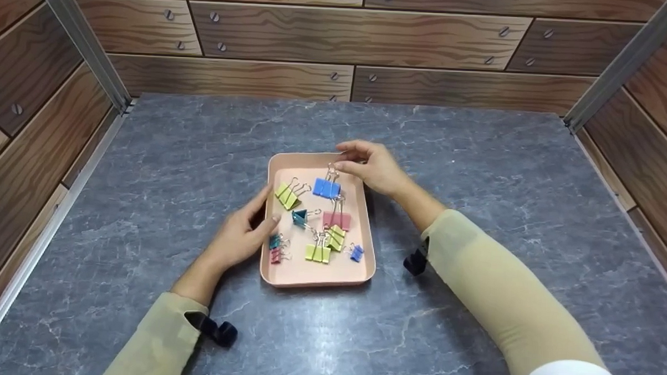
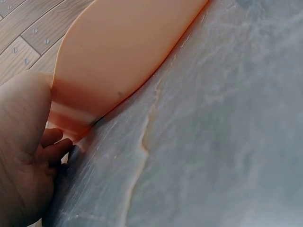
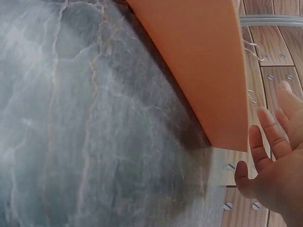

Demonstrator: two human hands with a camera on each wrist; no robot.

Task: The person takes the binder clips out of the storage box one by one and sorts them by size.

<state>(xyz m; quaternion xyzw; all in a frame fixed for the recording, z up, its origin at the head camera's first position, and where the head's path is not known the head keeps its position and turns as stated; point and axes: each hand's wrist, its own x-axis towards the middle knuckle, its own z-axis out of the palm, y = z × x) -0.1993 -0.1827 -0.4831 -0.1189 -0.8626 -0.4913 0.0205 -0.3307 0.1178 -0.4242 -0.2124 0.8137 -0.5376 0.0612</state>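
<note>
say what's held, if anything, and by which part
The left hand grips the tray by its left rim, thumb inside. The right hand, open near a large blue clip, appears to hold nothing.

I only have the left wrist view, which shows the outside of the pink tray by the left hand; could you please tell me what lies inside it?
Observer: The head view shows binder clips in the pink tray, in yellow-green, blue, teal and pinkish red.
Operator: Thank you. Where is the right hand, please?
Observer: It is at the tray's far right corner, with its thumb close to the large blue clip.
Operator: Could you also tell me how its fingers lie?
Observer: In the right wrist view they are spread, with gaps between them.
</note>
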